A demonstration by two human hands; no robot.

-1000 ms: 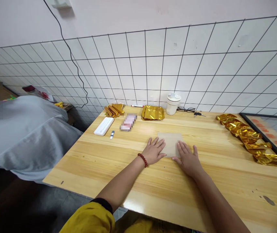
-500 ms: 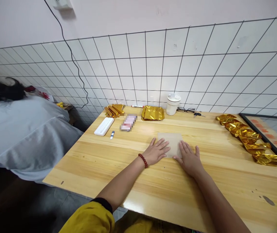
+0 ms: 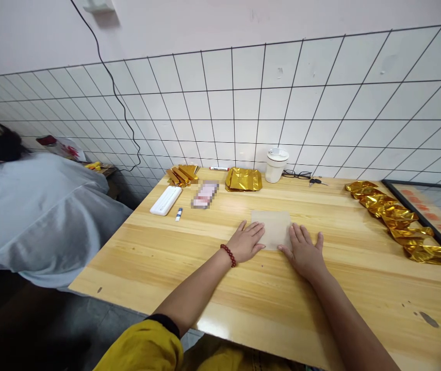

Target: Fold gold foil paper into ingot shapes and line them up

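A plain tan sheet of paper (image 3: pixel 274 230) lies flat on the wooden table (image 3: pixel 189 278) in front of me. My left hand (image 3: pixel 244 241) rests with fingers stretched out at the sheet's left edge, a red bead bracelet (image 3: pixel 228 255) on its wrist. At the right edge lies my right hand (image 3: pixel 304 252), palm down, thumb apart from the fingers. Neither hand grips anything. Behind the sheet is a stack of folded gold foil (image 3: pixel 243 179).
Toward the wall stand a white lidded cup (image 3: pixel 276 166), glasses (image 3: pixel 296 175) and keys (image 3: pixel 316 182). On the left are gold strips (image 3: pixel 182 175), a white power bank (image 3: pixel 166 200) and a small tube (image 3: pixel 179 214). Twisted gold foil (image 3: pixel 394 216) lies right. A person (image 3: pixel 46 216) sits at left.
My hands have slid slightly apart, the left hand's fingers drawing back toward the sheet's left edge and the right hand shifting a little right. More of the sheet shows.
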